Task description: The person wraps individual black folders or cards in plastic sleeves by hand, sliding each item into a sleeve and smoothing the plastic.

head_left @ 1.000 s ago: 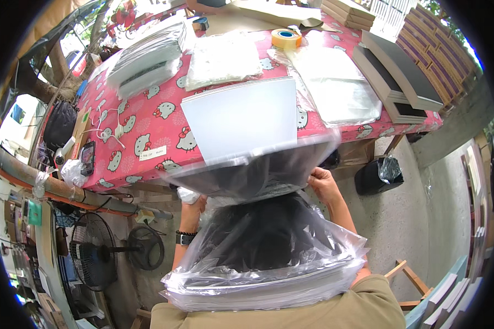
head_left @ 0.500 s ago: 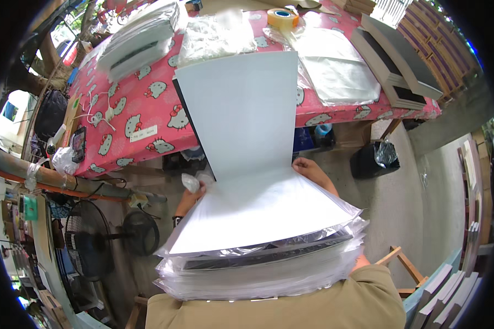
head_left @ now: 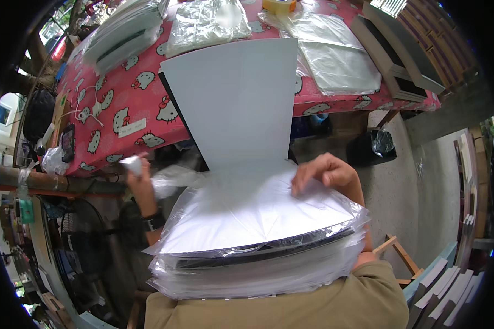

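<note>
On my lap rests a stack of flat, clear-wrapped things [head_left: 258,279], with a white sheet under clear plastic [head_left: 258,219] on top. Behind it, a large white board [head_left: 233,104] with a dark left edge leans up against the table edge. My left hand [head_left: 141,183], off to the stack's left, is closed on a crumpled piece of clear plastic film [head_left: 175,178]; a whitish bunch of it sticks out above the fingers. My right hand [head_left: 326,172] hovers over the right side of the top sheet, fingers bent and apart, holding nothing that I can see.
Across the front stands a table with a pink patterned cloth [head_left: 115,98]. It bears a wrapped stack [head_left: 123,41], clear plastic bags [head_left: 208,30], more bags [head_left: 340,60], a tape roll [head_left: 279,5] and grey boards [head_left: 389,55]. A black bin [head_left: 370,148] stands right, a fan [head_left: 85,230] left.
My left hand has swung left, away from the board, trailing the plastic film. My right hand has come from the board's lower right edge to above the top sheet. The view has shifted slightly.
</note>
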`<state>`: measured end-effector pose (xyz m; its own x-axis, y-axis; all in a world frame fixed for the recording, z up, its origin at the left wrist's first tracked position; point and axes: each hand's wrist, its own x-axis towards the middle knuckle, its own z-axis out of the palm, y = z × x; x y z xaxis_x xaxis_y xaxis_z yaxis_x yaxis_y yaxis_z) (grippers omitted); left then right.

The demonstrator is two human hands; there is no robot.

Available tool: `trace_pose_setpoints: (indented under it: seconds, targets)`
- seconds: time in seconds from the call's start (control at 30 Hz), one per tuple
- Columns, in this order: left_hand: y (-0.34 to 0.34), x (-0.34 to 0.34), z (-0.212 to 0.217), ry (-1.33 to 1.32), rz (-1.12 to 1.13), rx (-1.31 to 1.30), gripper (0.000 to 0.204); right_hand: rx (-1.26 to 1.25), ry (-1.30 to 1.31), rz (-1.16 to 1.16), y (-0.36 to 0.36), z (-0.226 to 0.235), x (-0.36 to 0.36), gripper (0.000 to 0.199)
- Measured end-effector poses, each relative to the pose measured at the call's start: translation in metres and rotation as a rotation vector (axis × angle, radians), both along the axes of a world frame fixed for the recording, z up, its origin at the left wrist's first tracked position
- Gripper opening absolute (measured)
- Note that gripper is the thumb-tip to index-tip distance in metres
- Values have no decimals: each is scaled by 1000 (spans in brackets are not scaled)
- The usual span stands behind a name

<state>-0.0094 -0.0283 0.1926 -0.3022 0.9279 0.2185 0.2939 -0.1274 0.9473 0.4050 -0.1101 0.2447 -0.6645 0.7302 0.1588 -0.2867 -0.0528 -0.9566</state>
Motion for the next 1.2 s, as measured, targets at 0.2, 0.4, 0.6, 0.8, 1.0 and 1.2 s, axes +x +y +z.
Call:
trace_pose_setpoints:
  seconds: [0.2, 0.4, 0.6, 0.8, 1.0, 1.2]
  targets:
    - [-12, -54, 99, 1014, 487, 530, 13, -230, -892, -516, -8, -113, 14, 34]
    - [-29, -43, 94, 490, 503, 239, 27, -414, -924, -708, 8, -141, 9, 38]
    - [-9, 56, -23, 565, -422, -543, 65, -207, -863, -721, 12, -167, 21, 26]
    - [6, 13, -177, 92, -550, -692, 52, -664, -92, -678, 22, -172, 11, 21]
    - [25, 8, -228, -45, -378, -818, 45, -440, -172, -951, 28, -225, 12, 19]
    - [16, 44, -233, 282, -136, -452, 40, -1, -811, -1227, 34, -245, 3, 26]
